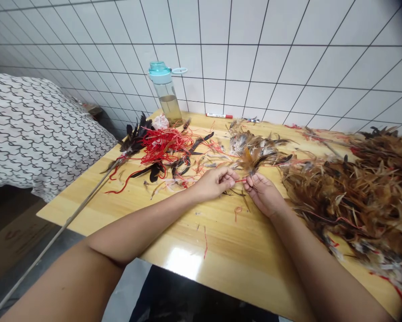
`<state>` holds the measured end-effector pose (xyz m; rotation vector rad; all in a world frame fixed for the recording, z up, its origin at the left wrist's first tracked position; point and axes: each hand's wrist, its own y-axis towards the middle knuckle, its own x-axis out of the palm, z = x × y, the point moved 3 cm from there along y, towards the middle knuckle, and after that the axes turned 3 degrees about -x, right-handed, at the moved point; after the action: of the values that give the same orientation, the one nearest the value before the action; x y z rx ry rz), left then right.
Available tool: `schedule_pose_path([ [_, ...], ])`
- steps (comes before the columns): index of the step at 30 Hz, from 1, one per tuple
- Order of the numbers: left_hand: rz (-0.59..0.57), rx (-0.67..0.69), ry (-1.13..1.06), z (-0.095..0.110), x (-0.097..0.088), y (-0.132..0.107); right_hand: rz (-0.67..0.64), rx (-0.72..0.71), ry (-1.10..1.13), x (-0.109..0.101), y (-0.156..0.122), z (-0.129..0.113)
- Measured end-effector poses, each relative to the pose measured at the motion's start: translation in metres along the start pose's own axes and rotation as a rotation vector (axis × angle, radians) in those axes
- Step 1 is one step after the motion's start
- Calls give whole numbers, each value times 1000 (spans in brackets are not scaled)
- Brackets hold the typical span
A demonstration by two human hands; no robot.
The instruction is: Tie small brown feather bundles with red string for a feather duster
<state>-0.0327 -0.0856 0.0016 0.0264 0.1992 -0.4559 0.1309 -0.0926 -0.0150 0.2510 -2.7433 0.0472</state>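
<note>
My left hand [216, 181] and my right hand [264, 193] meet over the middle of the wooden table [221, 250]. Both are closed in a pinch on a short red string [241, 180] stretched between them. The right hand's fingers also hold the base of a small bunch of brown feathers [253, 162] that fans away from me. A tangle of red string [162, 144] lies beyond the left hand among dark feathers.
A large heap of brown feathers [362, 192] covers the table's right side. A thin stick [70, 217] juts off the left edge. A water bottle [166, 93] and a red marker [219, 116] stand by the tiled wall. A patterned bed [33, 129] lies left.
</note>
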Motion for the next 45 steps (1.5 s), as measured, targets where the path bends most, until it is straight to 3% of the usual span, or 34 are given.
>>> schedule_pose_path([
  [22, 11, 38, 268, 7, -2, -2, -19, 0, 22, -3, 2, 4],
  [34, -6, 19, 256, 7, -2, -3, 5, 4, 6, -4, 1, 4],
  [45, -1, 94, 275, 7, -4, 0, 37, 24, -62, -6, 2, 2],
])
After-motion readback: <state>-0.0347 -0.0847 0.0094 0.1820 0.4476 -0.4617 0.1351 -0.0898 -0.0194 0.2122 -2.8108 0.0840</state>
